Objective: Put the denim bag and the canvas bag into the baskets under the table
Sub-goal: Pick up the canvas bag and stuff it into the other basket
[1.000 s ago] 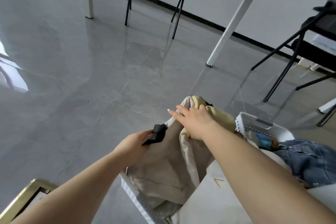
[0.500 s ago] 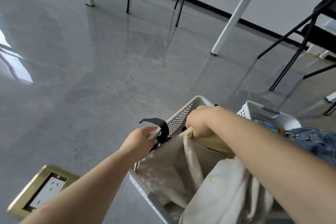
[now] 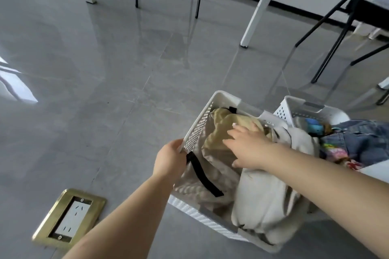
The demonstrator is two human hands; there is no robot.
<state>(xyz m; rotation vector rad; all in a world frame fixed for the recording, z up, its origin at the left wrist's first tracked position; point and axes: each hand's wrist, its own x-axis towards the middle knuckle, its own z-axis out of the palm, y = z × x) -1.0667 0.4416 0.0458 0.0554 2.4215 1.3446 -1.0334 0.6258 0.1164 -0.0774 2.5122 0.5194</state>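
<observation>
The beige canvas bag (image 3: 212,171) with a black strap lies inside the near white perforated basket (image 3: 197,128) on the floor. My left hand (image 3: 170,161) is closed on the basket's left rim, right where the strap's end lies. My right hand (image 3: 246,146) rests flat, fingers spread, on the yellowish top of the bag. A cream cloth (image 3: 265,195) hangs over the basket's right side. The denim bag (image 3: 362,143) lies in the second white basket (image 3: 303,109) at the right, partly cut off by the frame.
A brass floor socket (image 3: 69,217) sits in the grey tiles at the lower left. White table legs (image 3: 259,6) and black folding chair legs (image 3: 328,27) stand behind the baskets. Colourful small items lie beside the denim.
The canvas bag has sunk down into the basket. My right hand let go of its top edge and now lies flat on it. My left hand moved from the strap to the rim.
</observation>
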